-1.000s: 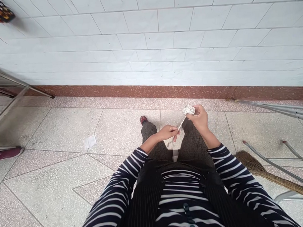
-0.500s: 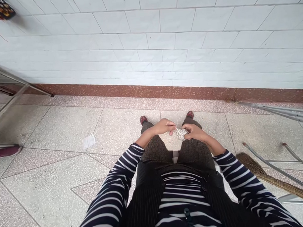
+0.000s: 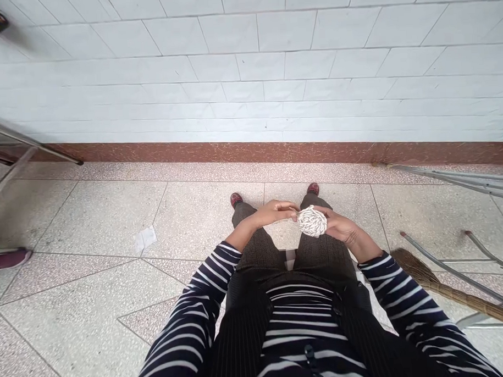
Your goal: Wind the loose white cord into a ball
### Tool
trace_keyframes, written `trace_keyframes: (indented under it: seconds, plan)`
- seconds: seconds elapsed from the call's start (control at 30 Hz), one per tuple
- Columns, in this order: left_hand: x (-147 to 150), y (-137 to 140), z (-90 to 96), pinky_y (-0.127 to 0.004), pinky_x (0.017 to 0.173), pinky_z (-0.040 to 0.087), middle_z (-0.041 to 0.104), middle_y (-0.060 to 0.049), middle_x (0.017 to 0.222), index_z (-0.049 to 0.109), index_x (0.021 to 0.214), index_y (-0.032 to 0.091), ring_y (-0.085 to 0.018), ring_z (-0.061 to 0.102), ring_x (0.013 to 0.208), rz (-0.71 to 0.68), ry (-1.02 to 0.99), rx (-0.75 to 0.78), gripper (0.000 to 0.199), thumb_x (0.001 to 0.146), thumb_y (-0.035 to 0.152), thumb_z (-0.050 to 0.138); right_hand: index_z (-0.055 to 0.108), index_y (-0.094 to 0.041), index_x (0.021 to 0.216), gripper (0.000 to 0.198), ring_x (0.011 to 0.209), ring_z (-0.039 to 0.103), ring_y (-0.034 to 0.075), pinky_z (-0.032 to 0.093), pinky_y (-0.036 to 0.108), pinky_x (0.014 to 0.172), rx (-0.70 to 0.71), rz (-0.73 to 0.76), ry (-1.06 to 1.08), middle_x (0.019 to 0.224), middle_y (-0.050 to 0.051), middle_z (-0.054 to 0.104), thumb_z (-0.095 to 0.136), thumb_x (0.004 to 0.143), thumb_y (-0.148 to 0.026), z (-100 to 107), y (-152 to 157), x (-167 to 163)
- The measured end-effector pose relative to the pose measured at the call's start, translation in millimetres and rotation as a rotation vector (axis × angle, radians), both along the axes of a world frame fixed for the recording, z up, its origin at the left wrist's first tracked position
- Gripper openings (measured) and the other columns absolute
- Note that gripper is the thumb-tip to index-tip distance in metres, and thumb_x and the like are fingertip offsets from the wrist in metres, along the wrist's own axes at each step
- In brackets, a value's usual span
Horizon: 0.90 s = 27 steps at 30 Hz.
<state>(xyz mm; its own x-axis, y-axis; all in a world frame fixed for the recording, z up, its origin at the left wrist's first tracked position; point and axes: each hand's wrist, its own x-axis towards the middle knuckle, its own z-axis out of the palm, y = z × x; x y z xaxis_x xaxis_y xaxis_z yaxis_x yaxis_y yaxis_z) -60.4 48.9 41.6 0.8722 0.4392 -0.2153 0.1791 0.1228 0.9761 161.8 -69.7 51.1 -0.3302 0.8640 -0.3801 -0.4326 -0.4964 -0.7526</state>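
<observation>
A round white ball with dark streaks [image 3: 312, 221], looking like wound cord or folded strips, is held in front of my knees. My right hand [image 3: 337, 225] cups it from the right, thumb and fingers against its side. At its left edge, my left hand [image 3: 276, 212] has thumb and fingers pinched together, and seems to hold a thin end of the ball; the exact part is too small to make out. Both hands are above my dark trousers [image 3: 257, 240].
A straw broom [image 3: 445, 291] lies to the right beside a metal frame with legs [image 3: 444, 267]. White paper [image 3: 146, 238] is on the floor at left. Another person's shoe [image 3: 8, 259] shows at the left edge, below a metal stand [image 3: 35, 145]. A tiled wall [image 3: 247, 67] stands ahead.
The ball has turned, so its full rounded face shows now. My right hand has shifted from gripping over it to cupping its right side. My left hand has moved slightly right.
</observation>
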Motion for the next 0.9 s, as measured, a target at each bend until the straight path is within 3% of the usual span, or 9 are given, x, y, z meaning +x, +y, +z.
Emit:
trace_keyframes:
  seconds: [0.07,0.13,0.23,0.3,0.4,0.5,0.6,0.73,0.9]
  plan:
    - [5,-5,0.9,-0.03,0.091,0.048,0.075,-0.005,0.09,0.075,0.1,0.014,-0.018,0.067,0.09,-0.054,-0.012,-0.014,0.027,0.083,0.035,0.074,0.072,-0.019,0.093,0.045,0.065,0.064,0.016,0.056,0.025,0.049,-0.009,-0.017,0.011,0.091,0.002,0.075,0.075,0.05,-0.007,2,0,0]
    - [6,-4,-2.9,-0.029,0.087,0.049,0.071,-0.004,0.076,0.073,0.081,0.012,-0.017,0.066,0.08,-0.018,0.0,0.047,0.026,0.088,0.036,0.068,0.072,-0.019,0.096,0.049,0.066,0.065,0.016,0.056,0.024,0.05,-0.023,-0.02,0.024,0.088,0.001,0.074,0.077,0.049,-0.006,4,-2,0]
    - [0,6,-8.5,-0.029,0.089,0.048,0.069,-0.004,0.074,0.067,0.07,0.015,-0.016,0.063,0.078,0.176,0.057,0.292,0.034,0.095,0.035,0.057,0.071,-0.019,0.099,0.052,0.066,0.064,0.015,0.055,0.024,0.053,-0.019,0.0,0.02,0.084,0.0,0.071,0.08,0.05,-0.006,6,-7,-2]
    - [-3,17,-7.3,-0.032,0.101,0.044,0.068,-0.001,0.073,0.063,0.067,0.017,-0.014,0.061,0.076,0.276,0.111,0.511,0.035,0.097,0.031,0.051,0.071,-0.019,0.098,0.05,0.068,0.064,0.015,0.055,0.024,0.056,0.003,0.001,0.011,0.083,0.0,0.071,0.082,0.051,-0.007,7,-8,-4]
    - [-1,32,0.2,-0.036,0.116,0.032,0.061,0.003,0.064,0.057,0.064,0.018,-0.012,0.054,0.066,0.341,0.192,0.757,0.039,0.1,0.027,0.046,0.072,-0.019,0.097,0.05,0.07,0.064,0.014,0.055,0.023,0.062,0.035,0.024,0.0,0.084,-0.001,0.071,0.084,0.049,-0.009,10,-3,-10]
    - [7,40,3.9,-0.036,0.117,0.031,0.058,0.004,0.061,0.056,0.066,0.019,-0.012,0.05,0.062,0.394,0.248,0.886,0.039,0.102,0.025,0.044,0.072,-0.019,0.095,0.047,0.068,0.064,0.014,0.055,0.024,0.061,0.053,0.081,-0.021,0.082,-0.001,0.071,0.084,0.051,-0.011,14,5,-16]
    - [14,33,-6.2,-0.038,0.115,0.032,0.057,0.004,0.06,0.06,0.07,0.019,-0.012,0.048,0.059,0.337,0.287,0.905,0.032,0.1,0.022,0.049,0.072,-0.02,0.098,0.049,0.07,0.064,0.015,0.055,0.024,0.06,0.073,0.016,-0.034,0.085,0.0,0.072,0.084,0.051,-0.011,18,11,-19]
    - [11,1,-34.1,-0.037,0.104,0.04,0.057,0.001,0.058,0.061,0.068,0.019,-0.015,0.049,0.059,0.193,0.353,0.817,0.028,0.095,0.022,0.057,0.069,-0.022,0.105,0.054,0.074,0.069,0.017,0.058,0.027,0.061,0.059,-0.189,-0.089,0.095,0.001,0.074,0.085,0.055,-0.013,21,14,-12]
    - [-5,-43,-44.8,-0.026,0.081,0.045,0.067,-0.002,0.071,0.061,0.069,0.018,-0.016,0.06,0.074,0.065,0.352,0.567,0.031,0.096,0.026,0.051,0.064,-0.029,0.119,0.061,0.075,0.073,0.017,0.062,0.03,0.067,0.072,-0.316,-0.117,0.11,0.001,0.074,0.083,0.061,-0.018,27,19,2]
